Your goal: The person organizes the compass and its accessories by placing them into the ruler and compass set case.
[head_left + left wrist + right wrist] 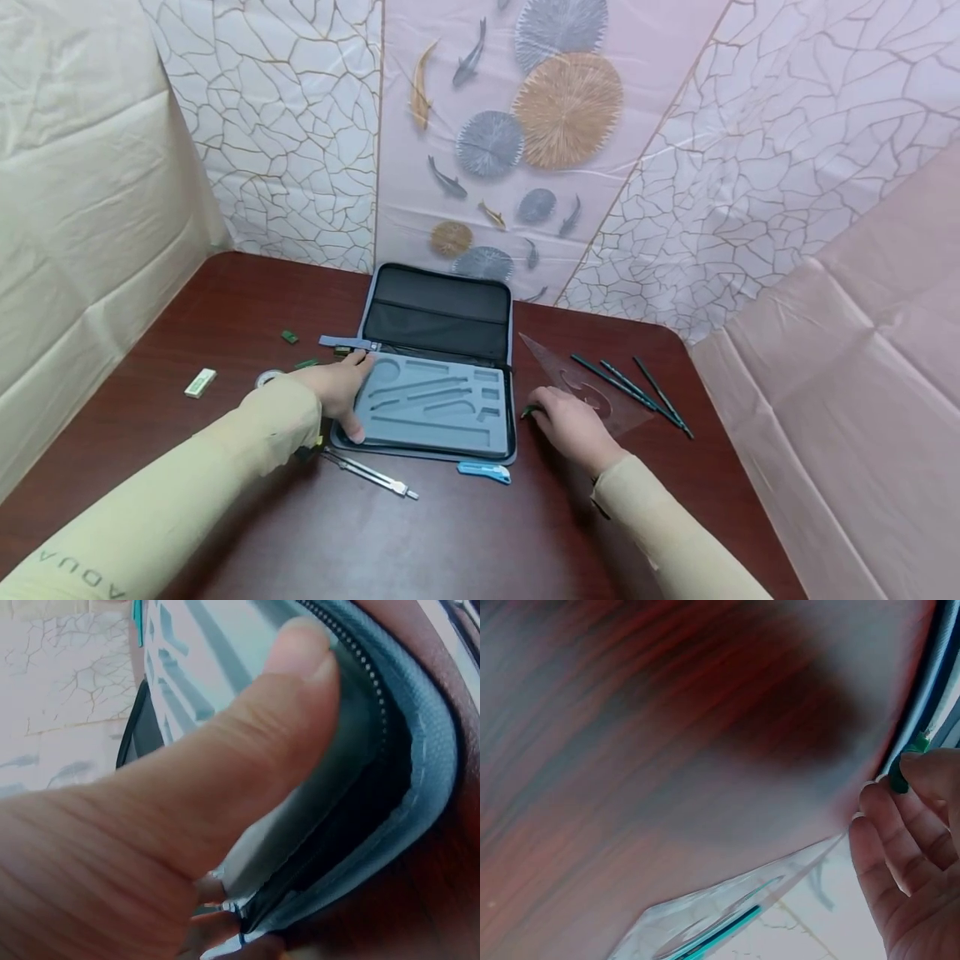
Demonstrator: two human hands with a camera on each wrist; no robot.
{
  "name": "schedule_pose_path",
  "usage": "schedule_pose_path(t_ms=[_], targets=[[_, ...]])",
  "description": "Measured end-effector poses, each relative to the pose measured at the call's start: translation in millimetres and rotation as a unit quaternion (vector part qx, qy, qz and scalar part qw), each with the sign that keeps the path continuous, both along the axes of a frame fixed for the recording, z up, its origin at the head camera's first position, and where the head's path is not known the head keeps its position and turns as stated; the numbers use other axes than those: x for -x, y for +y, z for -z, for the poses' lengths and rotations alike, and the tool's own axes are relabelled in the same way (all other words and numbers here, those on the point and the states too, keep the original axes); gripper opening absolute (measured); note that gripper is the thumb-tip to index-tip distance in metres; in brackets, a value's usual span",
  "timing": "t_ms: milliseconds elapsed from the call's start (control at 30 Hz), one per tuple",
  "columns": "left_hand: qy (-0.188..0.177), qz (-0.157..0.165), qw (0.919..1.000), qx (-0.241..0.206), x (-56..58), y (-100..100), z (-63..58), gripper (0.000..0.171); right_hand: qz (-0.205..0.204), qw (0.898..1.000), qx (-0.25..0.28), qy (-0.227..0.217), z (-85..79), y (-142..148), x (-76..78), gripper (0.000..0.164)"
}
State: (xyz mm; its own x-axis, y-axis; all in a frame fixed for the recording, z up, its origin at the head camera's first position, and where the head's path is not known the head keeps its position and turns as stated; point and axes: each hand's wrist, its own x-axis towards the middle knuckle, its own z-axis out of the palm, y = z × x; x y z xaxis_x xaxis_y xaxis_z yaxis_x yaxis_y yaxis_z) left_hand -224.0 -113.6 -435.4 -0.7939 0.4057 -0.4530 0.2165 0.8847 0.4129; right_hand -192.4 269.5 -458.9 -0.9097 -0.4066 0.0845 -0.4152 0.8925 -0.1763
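Observation:
A zip case [441,304] lies unfolded on the table, a grey moulded tray [431,433] with shaped recesses in its near half. Across the tray's left edge spreads my left hand [341,387], thumb pressed on the near left corner and fingers at the far left corner. In the left wrist view the thumb [247,735] lies over the tray's edge beside the zip [367,675]. Just right of the case, my right hand [573,425] pinches a small dark green piece [900,771] with a brighter green end between thumb and fingers; its kind is unclear.
A compass [371,476] and a blue cutter [483,472] lie before the case. At right are a clear set square [551,367] and several green pencils [660,392]. An eraser [200,382] and a small green item [289,337] lie left. Fabric walls surround the table.

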Motion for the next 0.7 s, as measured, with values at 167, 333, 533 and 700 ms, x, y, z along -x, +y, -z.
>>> schedule_pose_path(t_ms=[167,333,533,700], targets=[[0.007,0.004,0.9999,0.012,-1.8,2,-3.4,0.128,-0.012,1.0,0.008,0.011,-2.2,-16,-1.3,0.016],[0.02,0.002,0.9994,0.028,-3.4,6,-5.0,0.129,-0.028,0.999,0.004,0.02,-2.6,-27,-5.5,0.017],[0.032,-0.002,0.9984,0.047,-3.1,7,-4.7,0.131,-0.052,0.998,0.005,0.033,-2.3,-38,-3.4,0.016],[0.03,-0.008,0.9982,0.052,-1.8,5,-3.2,0.131,-0.075,0.997,0.004,0.033,-1.5,-46,-0.7,0.014]])
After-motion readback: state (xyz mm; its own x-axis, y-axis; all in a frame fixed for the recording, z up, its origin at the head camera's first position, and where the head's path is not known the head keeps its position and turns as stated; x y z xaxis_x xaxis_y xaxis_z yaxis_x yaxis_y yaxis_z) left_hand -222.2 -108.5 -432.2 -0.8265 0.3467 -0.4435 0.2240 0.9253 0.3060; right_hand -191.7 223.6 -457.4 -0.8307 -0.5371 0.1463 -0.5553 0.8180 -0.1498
